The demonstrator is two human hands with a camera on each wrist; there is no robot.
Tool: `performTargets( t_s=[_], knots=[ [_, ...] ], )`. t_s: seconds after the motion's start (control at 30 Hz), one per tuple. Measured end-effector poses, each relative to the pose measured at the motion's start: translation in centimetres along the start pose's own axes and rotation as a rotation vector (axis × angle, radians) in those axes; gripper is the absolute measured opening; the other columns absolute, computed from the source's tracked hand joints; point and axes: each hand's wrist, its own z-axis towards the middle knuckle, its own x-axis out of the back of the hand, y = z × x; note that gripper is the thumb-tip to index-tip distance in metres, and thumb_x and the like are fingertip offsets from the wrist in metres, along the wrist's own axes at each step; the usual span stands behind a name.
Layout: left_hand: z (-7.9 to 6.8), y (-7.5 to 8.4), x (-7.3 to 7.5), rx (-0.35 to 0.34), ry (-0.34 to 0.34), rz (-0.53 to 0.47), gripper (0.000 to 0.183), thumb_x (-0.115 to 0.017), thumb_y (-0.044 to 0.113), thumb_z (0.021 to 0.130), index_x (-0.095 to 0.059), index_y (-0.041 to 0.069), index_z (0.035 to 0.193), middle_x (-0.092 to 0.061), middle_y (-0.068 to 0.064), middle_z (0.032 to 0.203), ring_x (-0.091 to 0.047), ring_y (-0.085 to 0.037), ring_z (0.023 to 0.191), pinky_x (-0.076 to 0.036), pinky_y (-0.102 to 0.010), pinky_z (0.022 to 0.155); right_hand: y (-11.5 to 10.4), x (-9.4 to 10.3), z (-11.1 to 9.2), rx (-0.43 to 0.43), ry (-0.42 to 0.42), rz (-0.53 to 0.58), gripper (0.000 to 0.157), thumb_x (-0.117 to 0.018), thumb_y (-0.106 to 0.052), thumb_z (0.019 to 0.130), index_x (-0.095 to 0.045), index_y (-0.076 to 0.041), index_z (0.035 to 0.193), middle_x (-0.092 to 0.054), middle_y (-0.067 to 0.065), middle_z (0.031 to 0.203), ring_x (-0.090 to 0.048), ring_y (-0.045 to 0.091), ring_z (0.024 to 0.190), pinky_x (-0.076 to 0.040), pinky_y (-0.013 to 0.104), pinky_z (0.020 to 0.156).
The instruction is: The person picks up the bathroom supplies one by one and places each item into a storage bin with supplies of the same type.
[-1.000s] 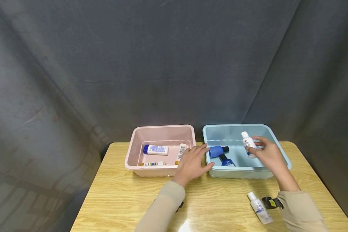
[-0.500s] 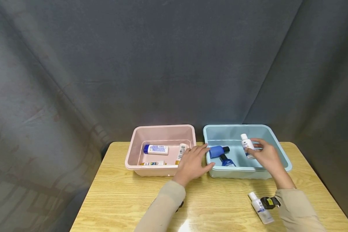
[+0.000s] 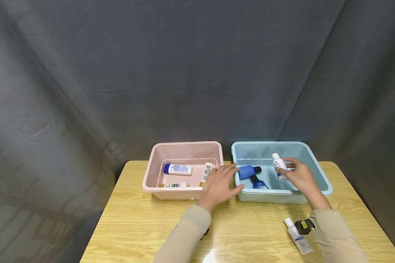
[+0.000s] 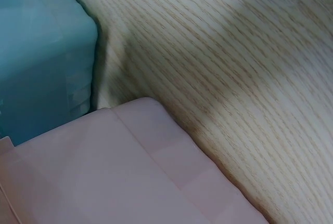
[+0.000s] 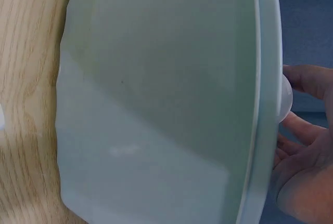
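In the head view my right hand (image 3: pixel 299 177) pinches a small white bottle (image 3: pixel 279 165) with a white cap, held tilted over the inside of the light blue bin (image 3: pixel 284 197). In the right wrist view, the bottle's rounded end (image 5: pixel 285 99) shows between thumb and fingers past the bin's rim. My left hand (image 3: pixel 218 185) lies with its fingers spread across the gap between the bins, fingertips at the blue bin's left rim. Inside that bin, two blue bottles with black caps lie at the left: one blue bottle (image 3: pixel 246 172) near the wall, another blue bottle (image 3: pixel 259 184) in front.
A pink bin (image 3: pixel 176 194) stands left of the blue one, holding a white tube with a blue cap (image 3: pixel 180 169) and two white tubes with yellow caps, one upright-lying tube (image 3: pixel 207 171) partly behind my left hand. Another white bottle (image 3: pixel 297 237) lies on the wooden table (image 3: pixel 125 226) beside my right wrist.
My right hand has shifted slightly left and lower with the white bottle. The left hand has stayed in place.
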Motion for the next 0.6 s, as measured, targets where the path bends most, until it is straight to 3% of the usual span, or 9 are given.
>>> performTargets(
  t_s=[0.2, 0.6],
  knots=[
    [0.0, 0.0, 0.1, -0.008, 0.008, 0.022, 0.069, -0.04, 0.07, 0.094, -0.044, 0.029, 0.149, -0.034, 0.01, 0.157, -0.04, -0.015, 0.138, -0.037, -0.042, 0.11, 0.1, -0.3, 0.4, 0.017, -0.033, -0.028, 0.055, -0.071, -0.018, 0.09, -0.05, 0.012, 0.131, -0.059, 0.039, 0.115, -0.062, 0.047, 0.1, -0.05, 0.034, 0.064],
    [0.0, 0.0, 0.0, -0.005, 0.009, 0.021, 0.068, -0.042, 0.069, 0.094, -0.045, 0.028, 0.149, -0.035, 0.01, 0.157, -0.04, -0.015, 0.138, -0.037, -0.041, 0.11, 0.5, -1.0, 1.7, 0.023, -0.158, -0.099, 0.055, -0.068, -0.021, 0.092, -0.048, 0.012, 0.132, -0.058, 0.039, 0.111, -0.065, 0.034, 0.08, -0.052, 0.037, 0.06]
  ],
)
